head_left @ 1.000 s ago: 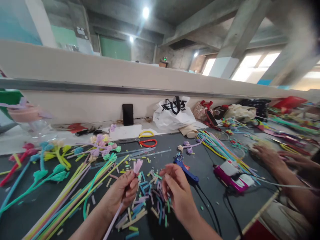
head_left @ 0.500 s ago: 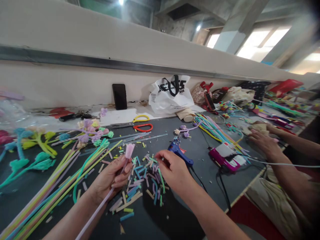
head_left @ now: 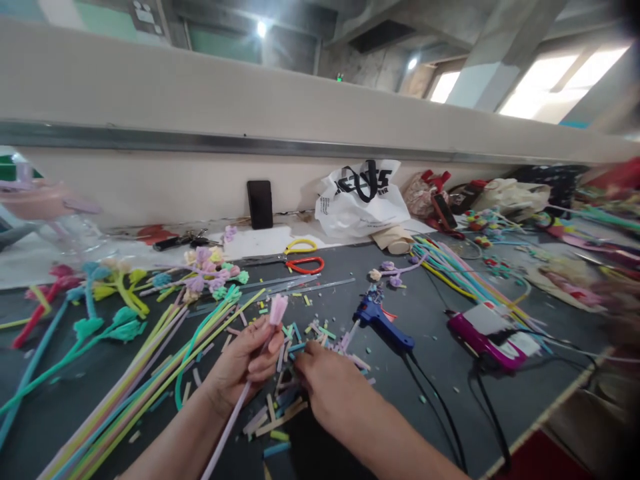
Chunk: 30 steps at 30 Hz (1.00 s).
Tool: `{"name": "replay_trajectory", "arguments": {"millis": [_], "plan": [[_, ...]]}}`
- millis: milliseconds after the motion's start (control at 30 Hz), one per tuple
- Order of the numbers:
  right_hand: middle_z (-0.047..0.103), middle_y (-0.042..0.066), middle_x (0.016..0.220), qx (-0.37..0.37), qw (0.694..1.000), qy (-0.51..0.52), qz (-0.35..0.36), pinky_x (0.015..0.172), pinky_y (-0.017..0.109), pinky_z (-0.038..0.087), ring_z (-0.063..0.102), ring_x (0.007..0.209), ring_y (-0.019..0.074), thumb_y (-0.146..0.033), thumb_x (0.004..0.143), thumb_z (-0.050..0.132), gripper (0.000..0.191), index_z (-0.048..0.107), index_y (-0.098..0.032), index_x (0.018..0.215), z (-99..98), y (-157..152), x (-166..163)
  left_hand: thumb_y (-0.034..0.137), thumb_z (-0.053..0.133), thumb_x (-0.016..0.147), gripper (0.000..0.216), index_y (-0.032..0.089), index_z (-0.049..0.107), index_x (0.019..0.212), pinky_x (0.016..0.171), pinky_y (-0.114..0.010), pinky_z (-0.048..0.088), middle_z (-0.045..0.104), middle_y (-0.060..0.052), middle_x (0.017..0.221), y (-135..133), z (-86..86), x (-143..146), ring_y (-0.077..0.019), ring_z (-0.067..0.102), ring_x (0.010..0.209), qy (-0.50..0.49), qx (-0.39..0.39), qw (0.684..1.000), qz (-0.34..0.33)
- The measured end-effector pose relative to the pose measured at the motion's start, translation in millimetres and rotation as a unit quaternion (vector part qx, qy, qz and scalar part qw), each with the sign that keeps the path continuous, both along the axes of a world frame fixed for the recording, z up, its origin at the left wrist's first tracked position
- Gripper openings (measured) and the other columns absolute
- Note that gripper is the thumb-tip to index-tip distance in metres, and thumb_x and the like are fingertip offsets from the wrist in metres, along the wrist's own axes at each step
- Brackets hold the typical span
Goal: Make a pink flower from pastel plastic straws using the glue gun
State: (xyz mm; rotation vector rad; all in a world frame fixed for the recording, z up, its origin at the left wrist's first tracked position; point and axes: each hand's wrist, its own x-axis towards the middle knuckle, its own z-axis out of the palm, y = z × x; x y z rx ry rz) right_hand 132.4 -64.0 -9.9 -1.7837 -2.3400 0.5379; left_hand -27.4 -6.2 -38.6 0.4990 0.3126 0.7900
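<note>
My left hand point(head_left: 243, 367) is closed round a pale lilac pipe cleaner stem point(head_left: 231, 420) whose pink fuzzy tip point(head_left: 278, 309) sticks up above my fingers. My right hand point(head_left: 327, 387) lies palm down on a pile of short coloured pipe cleaner pieces point(head_left: 280, 413), fingers curled into it beside my left thumb; whether they hold a piece is hidden. A blue glue gun point(head_left: 383, 321) lies just right of the pile on the dark table point(head_left: 440, 373).
Long coloured pipe cleaners point(head_left: 140, 380) fan out at the left beside finished fuzzy flowers point(head_left: 207, 273). Red and yellow scissors point(head_left: 303, 257), a black phone point(head_left: 260, 204) and a white bag point(head_left: 363, 197) sit at the back. A magenta device point(head_left: 487, 333) with cables lies right.
My right hand has dropped from the air onto the pile of cut pieces, close to my left hand. The other person's hands at the right have gone out of view.
</note>
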Motion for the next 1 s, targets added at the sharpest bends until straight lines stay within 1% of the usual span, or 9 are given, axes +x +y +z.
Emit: {"name": "replay_trajectory", "arguments": {"millis": [133,267,367,467,533,600,800,900,1000], "plan": [[0.065,0.004,0.078,-0.049,0.991,0.11,-0.053,0.061,0.022,0.039,0.059,0.072,0.0153,-0.015,0.076,0.049,0.014,0.061,-0.018,0.084,-1.3,9,7,0.026,0.056,0.08,0.014,0.012,0.056,0.079,0.028,-0.007,0.016,0.046,0.006,0.058,0,1.5,4,0.0042,0.018,0.031,0.006,-0.003,1.0,-0.014],[0.061,-0.002,0.066,-0.053,0.961,0.265,-0.057,0.049,0.018,0.039,0.056,0.054,0.0102,-0.006,0.073,0.046,0.028,0.059,-0.022,0.092,-6.1,17,10,0.028,0.057,0.079,0.016,0.012,0.054,0.078,0.027,-0.008,0.014,0.046,0.006,0.057,1,2.5,5,0.0041,0.017,0.03,0.017,-0.009,0.999,-0.026],[0.054,-0.007,0.054,-0.105,0.909,0.39,-0.107,0.037,0.016,0.034,0.046,0.036,0.0067,-0.008,0.073,0.046,0.019,0.055,-0.022,0.083,-6.8,20,11,0.03,0.055,0.081,0.018,0.012,0.054,0.08,0.027,-0.008,0.013,0.045,0.006,0.056,1,2.4,6,0.0042,0.016,0.03,0.028,-0.017,0.999,-0.034],[0.058,-0.007,0.057,-0.11,0.841,0.51,-0.143,0.038,0.017,0.036,0.049,0.037,0.0068,-0.017,0.073,0.053,0.01,0.048,-0.021,0.08,-2.4,21,12,0.028,0.055,0.081,0.015,0.013,0.053,0.08,0.027,-0.008,0.012,0.046,0.006,0.056,1,1.1,7,0.0039,0.016,0.03,0.036,-0.021,0.998,-0.044],[0.061,-0.004,0.06,-0.099,0.812,0.552,-0.159,0.04,0.018,0.038,0.05,0.039,0.0075,-0.023,0.072,0.057,0.012,0.046,-0.02,0.076,1.2,21,12,0.027,0.055,0.081,0.014,0.014,0.052,0.079,0.027,-0.008,0.012,0.046,0.006,0.056,0,0.0,7,0.0035,0.017,0.03,0.045,-0.022,0.997,-0.054],[0.062,-0.001,0.063,-0.057,0.814,0.552,-0.17,0.045,0.021,0.042,0.053,0.045,0.0088,-0.024,0.072,0.059,0.012,0.049,-0.018,0.071,3.6,20,12,0.027,0.054,0.081,0.013,0.015,0.051,0.078,0.027,-0.008,0.012,0.047,0.006,0.056,0,-1.0,9,0.0031,0.018,0.03,0.056,-0.022,0.996,-0.061],[0.057,0.002,0.077,0.257,0.887,0.372,-0.098,0.071,0.029,0.044,0.056,0.077,0.0164,-0.015,0.07,0.063,0.007,0.062,-0.02,0.066,6.6,16,11,0.027,0.053,0.082,0.02,0.015,0.045,0.068,0.026,-0.009,0.01,0.049,0.006,0.053,-4,0.1,14,0.0025,0.02,0.028,0.071,-0.007,0.995,-0.071],[0.056,0.002,0.077,0.317,0.893,0.308,-0.083,0.069,0.029,0.044,0.055,0.074,0.0163,-0.015,0.072,0.062,0.007,0.063,-0.021,0.069,8.1,15,11,0.028,0.053,0.082,0.021,0.015,0.044,0.067,0.026,-0.01,0.009,0.049,0.006,0.051,-6,0.4,16,0.0024,0.019,0.028,0.089,0.002,0.993,-0.073],[0.056,0.003,0.077,0.33,0.896,0.283,-0.086,0.07,0.03,0.044,0.055,0.075,0.017,-0.015,0.073,0.061,0.007,0.063,-0.021,0.069,8.4,14,11,0.03,0.051,0.083,0.02,0.015,0.046,0.07,0.026,-0.011,0.008,0.049,0.006,0.053,-7,-0.9,16,0.0025,0.019,0.028,0.1,0.011,0.992,-0.072]]}}
